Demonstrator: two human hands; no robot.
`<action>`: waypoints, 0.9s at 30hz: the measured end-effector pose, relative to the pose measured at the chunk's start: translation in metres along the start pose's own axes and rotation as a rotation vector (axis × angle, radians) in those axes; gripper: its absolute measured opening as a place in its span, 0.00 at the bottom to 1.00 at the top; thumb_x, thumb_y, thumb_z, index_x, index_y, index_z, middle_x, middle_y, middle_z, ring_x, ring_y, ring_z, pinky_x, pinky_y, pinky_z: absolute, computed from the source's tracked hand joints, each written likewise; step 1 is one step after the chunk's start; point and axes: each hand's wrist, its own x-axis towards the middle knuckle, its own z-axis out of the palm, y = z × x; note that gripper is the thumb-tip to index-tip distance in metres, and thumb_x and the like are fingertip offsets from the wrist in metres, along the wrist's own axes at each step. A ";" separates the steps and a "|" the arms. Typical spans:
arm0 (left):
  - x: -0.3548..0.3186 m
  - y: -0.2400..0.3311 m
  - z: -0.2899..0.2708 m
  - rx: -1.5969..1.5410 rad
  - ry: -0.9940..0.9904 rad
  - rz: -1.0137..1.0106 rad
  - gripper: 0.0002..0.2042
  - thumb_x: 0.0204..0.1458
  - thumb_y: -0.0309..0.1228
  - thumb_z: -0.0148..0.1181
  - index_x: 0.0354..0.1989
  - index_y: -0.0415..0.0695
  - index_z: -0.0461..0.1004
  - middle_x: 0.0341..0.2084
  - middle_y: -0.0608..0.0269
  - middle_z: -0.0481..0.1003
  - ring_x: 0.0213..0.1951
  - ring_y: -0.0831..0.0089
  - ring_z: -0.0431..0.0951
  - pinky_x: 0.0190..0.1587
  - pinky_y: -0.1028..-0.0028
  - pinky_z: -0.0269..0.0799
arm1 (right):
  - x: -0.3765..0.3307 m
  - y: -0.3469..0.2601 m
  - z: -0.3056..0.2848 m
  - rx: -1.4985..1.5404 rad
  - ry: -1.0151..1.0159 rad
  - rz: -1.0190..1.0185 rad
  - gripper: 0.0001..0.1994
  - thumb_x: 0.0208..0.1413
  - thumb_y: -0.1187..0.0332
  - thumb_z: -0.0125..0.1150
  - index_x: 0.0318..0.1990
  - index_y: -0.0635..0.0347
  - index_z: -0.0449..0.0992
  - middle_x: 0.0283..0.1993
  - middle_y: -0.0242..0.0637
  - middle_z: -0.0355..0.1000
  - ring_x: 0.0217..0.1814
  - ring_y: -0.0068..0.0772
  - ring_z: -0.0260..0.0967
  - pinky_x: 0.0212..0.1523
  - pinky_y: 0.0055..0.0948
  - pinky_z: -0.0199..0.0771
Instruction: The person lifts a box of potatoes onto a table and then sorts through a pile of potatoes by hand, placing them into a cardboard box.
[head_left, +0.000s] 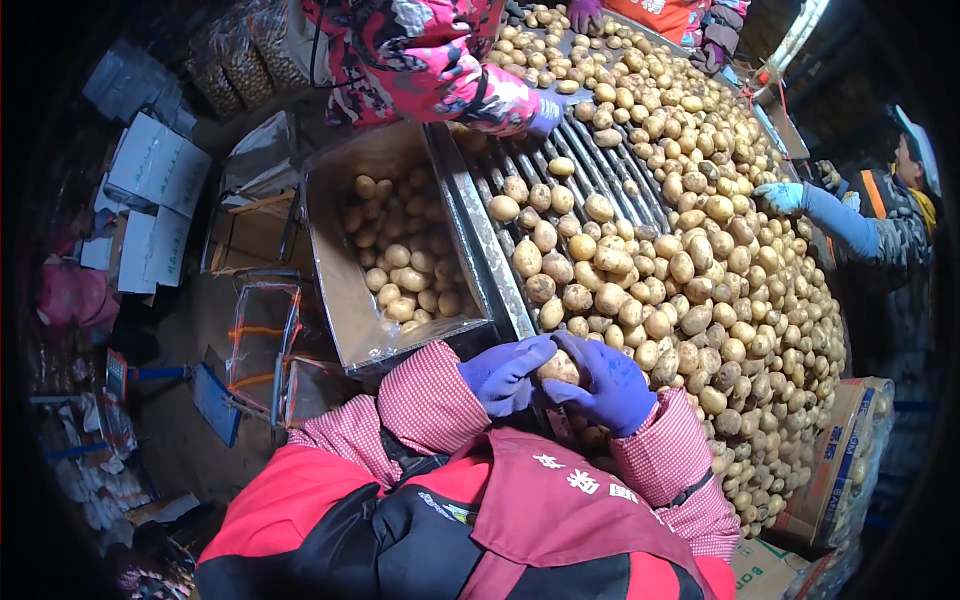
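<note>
Both my hands wear purple gloves and meet at the near edge of a big heap of potatoes (700, 300). A tan potato (560, 368) sits between them. My right hand (612, 388) curls round it from the right, thumb below and fingers above. My left hand (508, 376) is bent, with its fingers pressed together and their tips at the potato's left side. Just beyond my hands, loose potatoes lie on a rack of metal rollers (590, 165). To the left of the rack stands an open cardboard box (335, 290), partly filled with potatoes.
Across the rack, a co-worker's purple-gloved hand (546, 114) reaches over the rollers. On the right, another person's blue-gloved hand (782, 196) touches the heap. White cartons (160, 165) are stacked at left, near metal frames (265, 340). A brown carton (830, 465) stands at lower right.
</note>
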 end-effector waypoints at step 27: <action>0.020 0.009 0.018 1.772 0.072 0.795 0.30 0.54 0.48 0.55 0.63 0.50 0.63 0.63 0.48 0.60 0.64 0.49 0.60 0.64 0.48 0.51 | -0.175 0.091 -0.016 -0.620 0.657 0.471 0.18 0.55 0.63 0.58 0.50 0.61 0.75 0.31 0.42 0.69 0.33 0.45 0.67 0.37 0.42 0.66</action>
